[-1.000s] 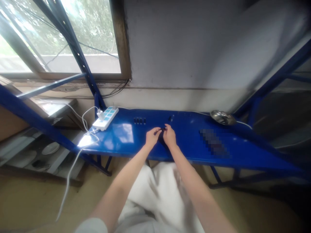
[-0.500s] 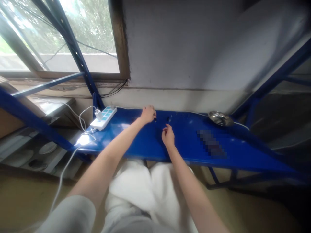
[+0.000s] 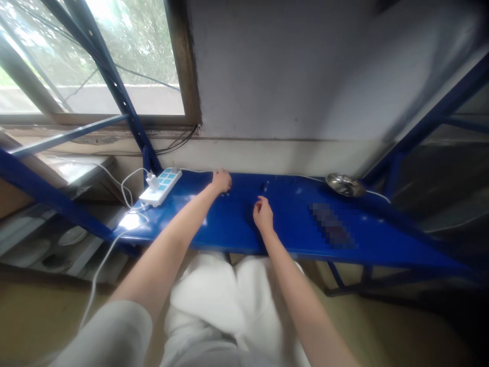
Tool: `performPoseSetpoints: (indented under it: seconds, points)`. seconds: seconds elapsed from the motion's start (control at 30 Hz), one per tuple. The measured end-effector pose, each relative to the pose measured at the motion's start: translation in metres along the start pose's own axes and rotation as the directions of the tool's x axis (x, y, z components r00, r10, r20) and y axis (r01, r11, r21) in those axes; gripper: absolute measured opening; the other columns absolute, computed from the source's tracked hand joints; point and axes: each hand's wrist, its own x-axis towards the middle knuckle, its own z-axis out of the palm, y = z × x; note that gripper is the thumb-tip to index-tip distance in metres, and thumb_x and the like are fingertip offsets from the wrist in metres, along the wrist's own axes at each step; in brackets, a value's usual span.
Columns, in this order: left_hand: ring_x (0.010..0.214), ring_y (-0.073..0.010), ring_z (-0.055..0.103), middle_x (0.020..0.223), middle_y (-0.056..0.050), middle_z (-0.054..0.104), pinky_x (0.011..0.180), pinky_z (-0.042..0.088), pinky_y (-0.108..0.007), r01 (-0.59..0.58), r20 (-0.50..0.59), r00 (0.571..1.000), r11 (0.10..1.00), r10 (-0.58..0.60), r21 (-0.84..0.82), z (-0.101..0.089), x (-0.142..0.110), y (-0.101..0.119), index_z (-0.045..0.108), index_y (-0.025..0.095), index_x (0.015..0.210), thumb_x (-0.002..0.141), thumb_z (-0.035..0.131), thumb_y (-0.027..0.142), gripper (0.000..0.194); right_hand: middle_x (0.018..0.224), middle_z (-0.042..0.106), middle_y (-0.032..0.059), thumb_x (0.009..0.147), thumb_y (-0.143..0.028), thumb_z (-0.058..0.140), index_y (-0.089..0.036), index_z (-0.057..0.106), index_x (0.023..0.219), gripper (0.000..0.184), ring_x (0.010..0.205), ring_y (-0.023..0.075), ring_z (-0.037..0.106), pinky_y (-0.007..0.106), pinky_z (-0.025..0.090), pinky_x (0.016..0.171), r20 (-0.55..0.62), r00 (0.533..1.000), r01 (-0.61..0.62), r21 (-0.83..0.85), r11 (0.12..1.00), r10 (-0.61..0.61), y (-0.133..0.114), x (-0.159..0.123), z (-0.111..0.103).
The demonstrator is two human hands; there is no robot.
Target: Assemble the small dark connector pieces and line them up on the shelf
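Note:
My left hand point(image 3: 222, 182) reaches over the back left part of the blue table point(image 3: 229, 232), fingers bent downward and closed around a small dark piece with a light end point(image 3: 228, 193). Its kind is too small to make out. Tiny light specks show just under the fingertips. My right hand point(image 3: 263, 214) hovers near the middle of the tabletop, fingers curled inward; whatever they may hold is hidden. Just beyond it lie a small black piece point(image 3: 263, 186) and a small clear piece point(image 3: 267, 185), side by side and apart from both hands.
A white power strip point(image 3: 162, 187) with a plugged-in charger point(image 3: 152, 182) and cable lies at the left end. A shiny metal bowl point(image 3: 345, 185) sits at the back right. In front of it is a pixelated dark rectangle point(image 3: 331, 226). Blue posts point(image 3: 122, 97) rise at both ends.
My left hand has moved left along the table's back, carrying the small dark piece. My right hand stays nearly in place. The view has shifted slightly.

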Motion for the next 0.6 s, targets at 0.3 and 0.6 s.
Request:
performPoseSetpoints:
  seconds: [0.3, 0.6]
  points:
    - [0.107, -0.0305, 0.041, 0.096, -0.011, 0.057, 0.098, 0.018, -0.056, 0.039, -0.005, 0.999, 0.997, -0.039, -0.071, 0.0026, 0.0008, -0.0029, 0.062, 0.015, 0.060, 0.063, 0.070, 0.015, 0.008, 0.086, 0.062, 0.0112, 0.079, -0.022, 0.035, -0.013, 0.049, 0.110, 0.035, 0.083, 0.0229, 0.058, 0.039, 0.046, 0.078, -0.020, 1.000, 0.002, 0.010, 1.000, -0.002, 0.0007, -0.0003, 0.0006]
    - [0.109, -0.0306, 0.040, 0.091, -0.010, 0.058, 0.099, 0.011, -0.057, 0.072, -0.018, 0.997, 0.977, -0.077, -0.201, -0.0003, -0.0012, -0.0027, 0.060, 0.014, 0.053, 0.058, 0.073, 0.012, 0.014, 0.086, 0.062, 0.0112, 0.079, -0.022, 0.035, -0.012, 0.049, 0.111, 0.036, 0.083, 0.0231, 0.058, 0.039, 0.046, 0.076, 0.002, 1.000, -0.031, 0.003, 1.000, 0.031, -0.0031, -0.0003, -0.0028]
